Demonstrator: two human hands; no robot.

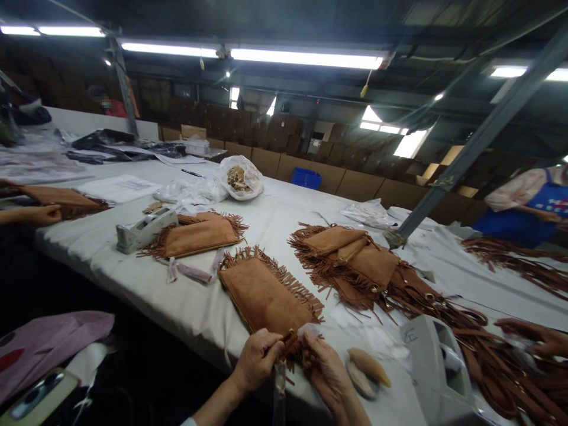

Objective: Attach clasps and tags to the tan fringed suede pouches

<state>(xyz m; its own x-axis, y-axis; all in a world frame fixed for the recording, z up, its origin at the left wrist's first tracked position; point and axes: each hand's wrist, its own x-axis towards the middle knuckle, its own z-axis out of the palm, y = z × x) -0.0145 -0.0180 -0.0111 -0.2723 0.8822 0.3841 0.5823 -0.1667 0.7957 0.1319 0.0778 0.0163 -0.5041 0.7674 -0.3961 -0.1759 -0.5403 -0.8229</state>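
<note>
A tan suede fringed bag (266, 294) lies on the white table (190, 310) right in front of me. My left hand (257, 359) is closed in a pinch on the bag's near corner, by a small metal fitting. My right hand (323, 367) is closed beside it, gripping a bit of clear plastic wrap (309, 331) at the same corner. The two hands nearly touch.
A pile of fringed bags (350, 254) and straps (497, 355) lies to the right. Another bag (195, 236) sits by a tape dispenser (144, 229); a second dispenser (437, 364) stands near right. Other people's hands (44, 214) (539, 337) work at the table's left and right. A steel post (465, 160) slants up.
</note>
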